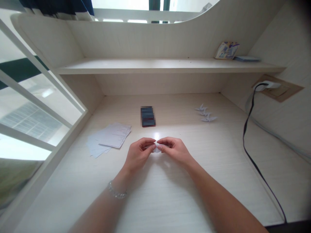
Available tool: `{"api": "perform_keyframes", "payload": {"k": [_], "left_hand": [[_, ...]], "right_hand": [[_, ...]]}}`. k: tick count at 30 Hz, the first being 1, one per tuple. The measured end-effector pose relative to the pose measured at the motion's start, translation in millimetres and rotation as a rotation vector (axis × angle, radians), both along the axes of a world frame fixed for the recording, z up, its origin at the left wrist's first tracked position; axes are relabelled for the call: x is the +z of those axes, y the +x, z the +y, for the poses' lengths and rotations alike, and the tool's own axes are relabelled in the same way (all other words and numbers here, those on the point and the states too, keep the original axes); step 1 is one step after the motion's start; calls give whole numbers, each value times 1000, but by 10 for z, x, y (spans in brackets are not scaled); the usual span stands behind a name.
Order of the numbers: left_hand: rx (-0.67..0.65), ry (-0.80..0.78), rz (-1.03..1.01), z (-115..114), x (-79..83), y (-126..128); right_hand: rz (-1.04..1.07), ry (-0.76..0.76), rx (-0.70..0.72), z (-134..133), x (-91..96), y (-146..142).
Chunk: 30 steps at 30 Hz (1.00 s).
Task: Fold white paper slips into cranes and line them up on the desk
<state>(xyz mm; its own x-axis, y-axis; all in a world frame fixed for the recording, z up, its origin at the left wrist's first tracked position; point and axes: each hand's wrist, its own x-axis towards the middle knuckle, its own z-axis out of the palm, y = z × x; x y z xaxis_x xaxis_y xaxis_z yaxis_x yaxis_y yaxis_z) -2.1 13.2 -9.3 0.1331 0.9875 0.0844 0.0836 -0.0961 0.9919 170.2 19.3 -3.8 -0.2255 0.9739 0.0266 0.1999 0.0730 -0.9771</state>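
A small piece of folded white paper [157,149] is pinched between my two hands, just above the middle of the desk. My left hand [140,151], with a clear beaded bracelet on its wrist, grips the paper from the left by thumb and fingers. From the right, my right hand [175,150] pinches it the same way. Most of the paper is hidden behind the fingertips, so its folds are hard to make out. To the far right stand several folded paper cranes [205,114]. Loose white paper sheets [114,136] lie overlapped on the left.
A dark phone-like rectangle [148,116], blurred out, lies beyond my hands. A black cable [245,142] runs from the wall socket [279,88] down the right side. Above the desk's back is a shelf [145,66] with a small colourful packet [227,50]. Slatted railing borders the left.
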Motion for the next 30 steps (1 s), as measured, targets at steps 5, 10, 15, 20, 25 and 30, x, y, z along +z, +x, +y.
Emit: {"api": "perform_keyframes", "payload": {"k": [5,10,15,20,25,30], "left_hand": [[36,21,-19,0,7,4],[62,43,-6,-3,6,6],[55,52,8,-8,23,7],[51,38,9,-19,37,16],[17,14,-24,-13,24,14],[11,12,-19,1,11,-1]], "right_hand": [[-36,20,-2,5,9,15],[-29,50,2,-8,28,7],[-44,56,-7,-21,38,8],[-77,87,-12,-34,59,-14],[-112,102,-13,-48,75,-31],[-123,87,16,-51,74,-19]]}}
